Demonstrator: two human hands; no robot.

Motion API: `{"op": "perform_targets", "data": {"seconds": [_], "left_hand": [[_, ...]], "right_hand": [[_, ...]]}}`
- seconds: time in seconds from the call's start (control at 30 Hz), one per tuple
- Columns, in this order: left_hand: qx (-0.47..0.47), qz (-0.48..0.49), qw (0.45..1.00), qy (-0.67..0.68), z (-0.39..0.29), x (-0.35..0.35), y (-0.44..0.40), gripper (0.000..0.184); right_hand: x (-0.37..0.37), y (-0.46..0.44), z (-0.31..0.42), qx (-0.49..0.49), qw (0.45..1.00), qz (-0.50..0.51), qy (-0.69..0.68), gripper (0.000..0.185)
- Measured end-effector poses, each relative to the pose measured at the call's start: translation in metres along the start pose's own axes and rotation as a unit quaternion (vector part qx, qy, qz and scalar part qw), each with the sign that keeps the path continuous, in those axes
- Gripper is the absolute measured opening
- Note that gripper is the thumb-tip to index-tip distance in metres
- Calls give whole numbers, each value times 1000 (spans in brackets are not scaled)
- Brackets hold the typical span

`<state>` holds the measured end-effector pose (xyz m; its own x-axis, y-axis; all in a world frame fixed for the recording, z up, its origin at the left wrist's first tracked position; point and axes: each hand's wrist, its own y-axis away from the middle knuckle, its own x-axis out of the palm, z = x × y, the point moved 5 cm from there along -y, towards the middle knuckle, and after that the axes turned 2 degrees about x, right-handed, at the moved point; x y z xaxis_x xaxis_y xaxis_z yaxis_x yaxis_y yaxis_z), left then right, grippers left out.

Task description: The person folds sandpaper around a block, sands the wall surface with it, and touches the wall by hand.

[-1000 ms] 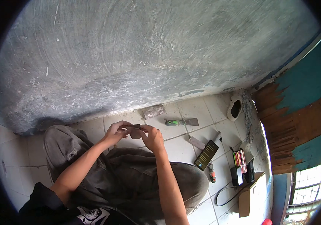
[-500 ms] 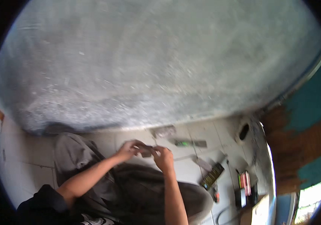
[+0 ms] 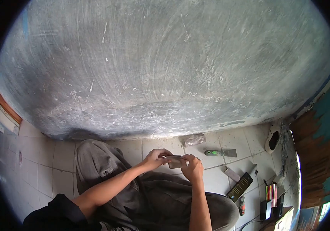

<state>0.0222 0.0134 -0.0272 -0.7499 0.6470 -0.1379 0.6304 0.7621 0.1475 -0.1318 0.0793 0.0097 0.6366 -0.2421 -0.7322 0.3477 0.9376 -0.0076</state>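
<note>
A small brownish-grey sheet (image 3: 175, 162), perhaps sandpaper, is held above my lap between both hands. My left hand (image 3: 157, 159) pinches its left edge, and my right hand (image 3: 192, 168) grips the right edge. The sheet has a dark upper edge. Beyond my hands, a greyish block (image 3: 194, 140) lies on the tiled floor by the wall. To its right is a putty knife (image 3: 220, 153) with a green and grey handle and a flat metal blade.
The scuffed grey wall (image 3: 134, 77) rises in front. On the floor at right are a phone (image 3: 240, 187), a pale flat piece (image 3: 232, 174), a red-and-black handled tool (image 3: 242, 206), coloured pens (image 3: 271, 195), a cardboard box (image 3: 284, 220) and a light shoe (image 3: 273, 141).
The camera view has shifted, so my hands and the floor items appear farther right and lower. Both hands still hold the sheet, and its face shows a little differently.
</note>
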Motion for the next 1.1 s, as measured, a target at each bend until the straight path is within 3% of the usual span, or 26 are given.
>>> {"op": "perform_targets", "data": {"seconds": [0.3,0.47,0.6,1.1], "left_hand": [[10,-12,1000,20,-10,2,1,15],[-37,-11,999,-19,-21,0,5,16],[12,-10,1000,1,-13,0,2,18],[-11,-5,1000,-25,-3,0,-3,22]], "right_hand": [[-1,0,1,1,999,-19,31,13],[-2,1,2,17,1000,11,14,15],[-6,2,4,9,1000,-12,-3,14],[3,-2,-2,-3,999,10,-51,14]]}}
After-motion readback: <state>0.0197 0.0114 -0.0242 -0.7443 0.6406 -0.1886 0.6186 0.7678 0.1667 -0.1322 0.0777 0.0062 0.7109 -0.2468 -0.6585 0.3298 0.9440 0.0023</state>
